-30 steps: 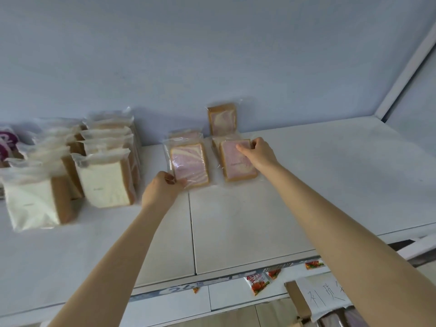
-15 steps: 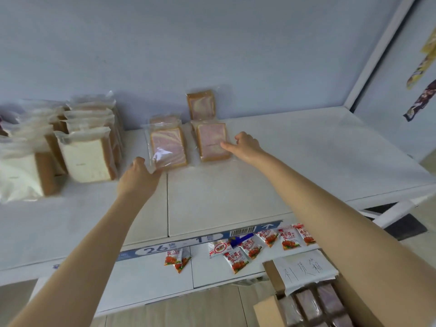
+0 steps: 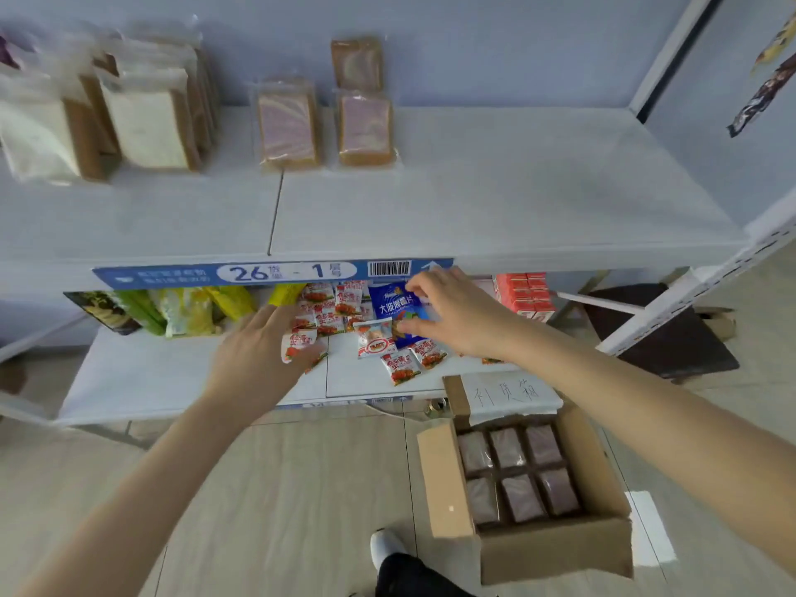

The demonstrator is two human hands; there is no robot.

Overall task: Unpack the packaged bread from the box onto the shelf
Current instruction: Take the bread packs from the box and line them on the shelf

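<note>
Left hand (image 3: pixel 258 355) and right hand (image 3: pixel 456 316) empty, fingers loosely spread. Clear-wrapped purplish bread packs (image 3: pixel 512 450) in the brown cardboard box (image 3: pixel 443 480): probably light, soft, crushable; best gripped by the crust edges.

Three clear-wrapped, pink-swirled bread packs (image 3: pixel 287 127) sat at the upper centre of the white shelf (image 3: pixel 495 187), while six more packs (image 3: pixel 508 448) filled two rows in the open cardboard box (image 3: pixel 555 549) at lower right.

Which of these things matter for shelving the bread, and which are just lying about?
Job: cardboard box; bread packs inside it; swirl bread packs already on the top shelf.
Lying about: white loaves; small snack packets; blue bag; red cartons; green and yellow bags.
</note>
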